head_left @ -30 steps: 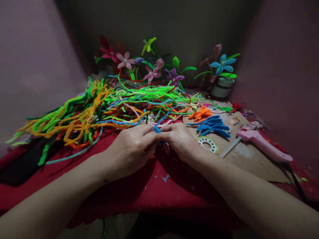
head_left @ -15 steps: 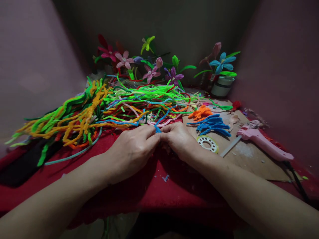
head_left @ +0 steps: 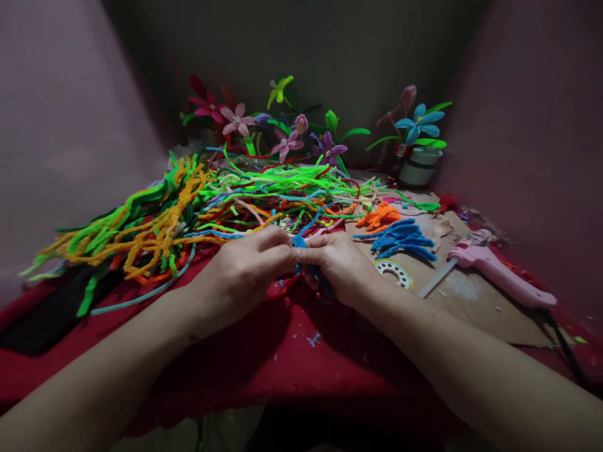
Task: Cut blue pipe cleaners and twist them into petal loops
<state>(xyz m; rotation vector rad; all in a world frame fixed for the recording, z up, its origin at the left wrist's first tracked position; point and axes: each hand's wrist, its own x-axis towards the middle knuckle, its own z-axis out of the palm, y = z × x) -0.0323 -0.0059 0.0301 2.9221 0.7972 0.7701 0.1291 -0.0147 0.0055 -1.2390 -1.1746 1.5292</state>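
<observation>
A blue pipe cleaner point(head_left: 298, 242) is pinched between the fingertips of both hands, with one end sticking up beyond them. My left hand point(head_left: 247, 267) is closed on it from the left side. Meeting it from the right, my right hand point(head_left: 342, 263) grips the same blue piece, part of which shows below the thumbs. The fingers hide most of its shape. Just right of my right hand lie a bundle of blue pipe cleaner pieces point(head_left: 404, 238) and an orange bundle point(head_left: 378, 215).
Loose pipe cleaners point(head_left: 282, 182) heap behind the hands and to the left. A pink glue gun point(head_left: 502, 273) rests on cardboard point(head_left: 471, 314), near a white spool point(head_left: 394, 272). Pipe-cleaner flowers point(head_left: 287, 143) and a white pot point(head_left: 421, 166) stand at the back, between walls.
The thumbs and fingers have shifted around the blue pipe cleaner, and more of it shows between and below them. The view has tilted very slightly.
</observation>
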